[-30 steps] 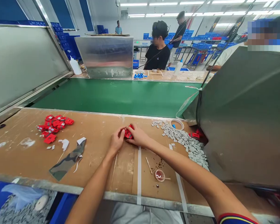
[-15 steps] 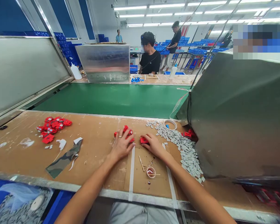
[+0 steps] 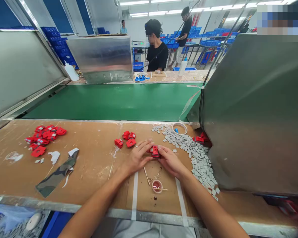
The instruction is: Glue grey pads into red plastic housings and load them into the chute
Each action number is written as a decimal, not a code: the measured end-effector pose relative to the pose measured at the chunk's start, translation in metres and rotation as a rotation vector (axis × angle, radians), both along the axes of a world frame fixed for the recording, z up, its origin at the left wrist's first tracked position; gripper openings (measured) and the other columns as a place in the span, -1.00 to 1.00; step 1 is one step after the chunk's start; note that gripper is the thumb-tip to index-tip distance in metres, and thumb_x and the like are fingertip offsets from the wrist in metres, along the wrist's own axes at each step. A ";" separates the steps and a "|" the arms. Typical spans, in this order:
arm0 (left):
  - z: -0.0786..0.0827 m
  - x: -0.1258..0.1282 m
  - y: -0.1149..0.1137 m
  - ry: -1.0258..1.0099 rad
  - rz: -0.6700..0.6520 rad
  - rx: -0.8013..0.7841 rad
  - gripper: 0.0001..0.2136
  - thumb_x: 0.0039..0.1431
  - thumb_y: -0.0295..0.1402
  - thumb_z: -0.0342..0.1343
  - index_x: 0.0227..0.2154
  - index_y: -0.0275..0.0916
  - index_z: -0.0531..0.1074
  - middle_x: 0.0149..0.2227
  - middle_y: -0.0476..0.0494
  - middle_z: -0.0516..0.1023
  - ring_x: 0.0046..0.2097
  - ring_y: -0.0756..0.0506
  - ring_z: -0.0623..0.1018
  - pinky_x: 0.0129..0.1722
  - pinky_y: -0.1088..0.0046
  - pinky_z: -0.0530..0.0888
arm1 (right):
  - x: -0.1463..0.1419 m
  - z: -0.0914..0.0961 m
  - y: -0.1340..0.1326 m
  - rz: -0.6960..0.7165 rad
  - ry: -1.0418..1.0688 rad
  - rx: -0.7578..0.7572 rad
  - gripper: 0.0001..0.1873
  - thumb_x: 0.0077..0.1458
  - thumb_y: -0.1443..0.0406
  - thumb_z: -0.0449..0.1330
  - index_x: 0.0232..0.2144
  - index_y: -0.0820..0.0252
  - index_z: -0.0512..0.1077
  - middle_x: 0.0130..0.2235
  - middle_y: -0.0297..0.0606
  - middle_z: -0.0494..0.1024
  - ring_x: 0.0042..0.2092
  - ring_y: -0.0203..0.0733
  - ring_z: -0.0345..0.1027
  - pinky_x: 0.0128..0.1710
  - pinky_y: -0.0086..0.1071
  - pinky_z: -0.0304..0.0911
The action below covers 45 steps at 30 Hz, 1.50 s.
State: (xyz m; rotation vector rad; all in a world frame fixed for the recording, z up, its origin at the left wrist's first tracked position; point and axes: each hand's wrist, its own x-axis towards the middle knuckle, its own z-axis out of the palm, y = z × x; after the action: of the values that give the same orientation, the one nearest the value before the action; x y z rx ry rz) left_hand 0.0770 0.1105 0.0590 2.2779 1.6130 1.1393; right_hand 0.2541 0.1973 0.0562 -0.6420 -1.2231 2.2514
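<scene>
Between both hands, above the cardboard-covered bench, is a small red plastic part (image 3: 155,151) shaped like a toy car body. My left hand (image 3: 140,156) closes on its left side, thumb below and fingers above. From the right, my right hand (image 3: 171,160) pinches the same part with thumb and fingertips. Several more red parts (image 3: 130,142) lie just beyond my left hand. Nearer my body, a small round cup (image 3: 157,186) of reddish liquid has a thin stick in it, and a cotton swab (image 3: 146,175) lies beside it.
Small grey tiles (image 3: 198,158) spread along the right, near a tape roll (image 3: 179,128) and a large dark metal housing (image 3: 253,115). Leftward are a heap of red parts (image 3: 43,137) and a camouflage strip (image 3: 57,173). A green conveyor belt (image 3: 109,100) runs beyond; a person sits across it.
My left hand has left the group of red parts and moved right to meet my right hand. Both now hold one red part together. The view has shifted slightly down and right.
</scene>
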 end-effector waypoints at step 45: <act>0.000 0.000 0.003 -0.812 -0.066 -0.616 -0.64 0.00 -0.25 0.35 -0.16 -0.30 0.49 -0.21 -0.15 0.54 -0.19 -0.09 0.52 -0.14 0.41 0.45 | 0.068 0.079 -0.007 0.702 -0.480 0.846 -0.81 0.27 0.25 0.18 -0.14 0.19 0.54 -0.31 -0.26 0.57 -0.31 -0.27 0.39 -0.31 -0.44 0.26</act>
State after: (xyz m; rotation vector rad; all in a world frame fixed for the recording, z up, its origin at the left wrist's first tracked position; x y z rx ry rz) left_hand 0.0773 0.1133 0.0592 1.2340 1.2799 1.1207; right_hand 0.3219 0.1904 0.1353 -0.4437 -2.7509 1.7562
